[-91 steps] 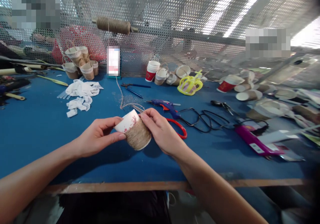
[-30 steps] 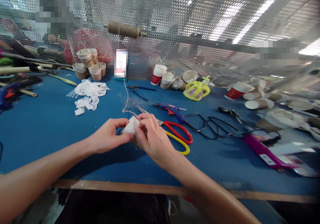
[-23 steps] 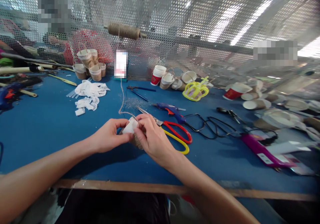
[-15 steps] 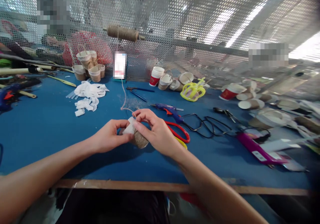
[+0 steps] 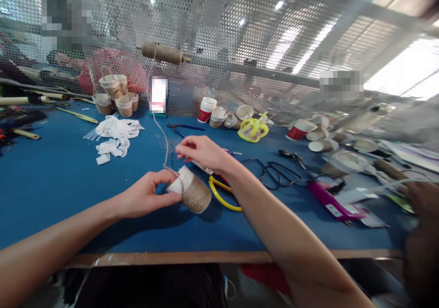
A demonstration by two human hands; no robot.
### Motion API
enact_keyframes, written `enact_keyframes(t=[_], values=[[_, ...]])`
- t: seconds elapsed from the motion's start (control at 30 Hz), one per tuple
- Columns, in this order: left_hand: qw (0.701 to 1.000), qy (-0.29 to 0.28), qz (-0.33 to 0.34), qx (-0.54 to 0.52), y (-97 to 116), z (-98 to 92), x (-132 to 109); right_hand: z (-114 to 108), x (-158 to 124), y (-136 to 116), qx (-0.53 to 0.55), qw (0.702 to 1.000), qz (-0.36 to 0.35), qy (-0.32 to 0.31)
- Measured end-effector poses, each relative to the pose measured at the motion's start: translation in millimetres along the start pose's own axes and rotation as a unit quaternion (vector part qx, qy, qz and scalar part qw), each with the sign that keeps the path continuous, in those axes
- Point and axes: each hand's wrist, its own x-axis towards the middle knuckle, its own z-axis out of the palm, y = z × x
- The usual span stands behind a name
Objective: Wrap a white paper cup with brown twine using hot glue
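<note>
My left hand (image 5: 151, 192) grips a small paper cup (image 5: 197, 196) by its white rim end, thumb below and fingers above. Brown twine is wound round the cup's body, and it lies tilted just over the table. A loose strand of twine (image 5: 167, 143) runs from the cup up to the spool (image 5: 161, 53). My right hand (image 5: 202, 153) is off the cup, above and right of it, with fingers curled together; what they hold, if anything, is hidden. Scissors with a yellow handle (image 5: 222, 193) lie beneath my right hand and forearm. A glue gun is mostly hidden behind that hand.
White strips (image 5: 115, 132) lie left on the blue table (image 5: 68, 184). Wrapped cups (image 5: 111, 95), a phone (image 5: 158, 95), pliers (image 5: 187, 126) and a yellow crown-shaped piece (image 5: 254, 129) stand or lie behind. Right are black cable (image 5: 274, 173), a purple device (image 5: 332, 202) and another person's hand (image 5: 420, 193).
My right hand has let go of the cup and moved up and right. More of the cup's wound side shows in my left hand. The view has shifted right, and another person's hand appears there.
</note>
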Motion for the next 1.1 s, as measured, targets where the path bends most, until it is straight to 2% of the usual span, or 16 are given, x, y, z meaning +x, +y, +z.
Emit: enact_keyframes(t=[0.07,0.13,0.2,0.33,0.53,0.63,0.7,0.87,0.97,1.1], values=[[1.0,0.013,-0.004,0.0,0,-0.3,0,-19,-4,20,-0.046,0.996,0.049,0.061],[1.0,0.025,-0.015,0.007,-1,-0.3,0,-37,-11,44,-0.114,0.979,0.12,0.12],[0.999,0.039,-0.03,0.017,-1,-0.2,1,-49,-16,67,-0.173,0.957,0.188,0.138],[0.995,0.073,-0.05,0.041,-2,-0.9,4,-50,-18,98,-0.217,0.935,0.274,0.067],[0.989,0.111,-0.081,0.052,-7,-3.3,6,-49,-19,102,-0.168,0.931,0.322,0.024],[0.988,0.113,-0.088,0.055,-8,-3.4,7,-51,-26,98,-0.104,0.94,0.323,0.042],[0.987,0.112,-0.096,0.063,-8,-3.2,7,-51,-31,93,-0.049,0.948,0.306,0.077],[0.987,0.107,-0.087,0.082,-10,-2.4,7,-52,-42,68,0.08,0.957,0.219,0.172],[0.989,0.105,-0.067,0.081,-11,-2.3,7,-47,-49,48,0.158,0.957,0.175,0.167],[0.987,0.11,-0.072,0.091,-11,-4.3,8,-32,-57,29,0.28,0.947,0.096,0.128]])
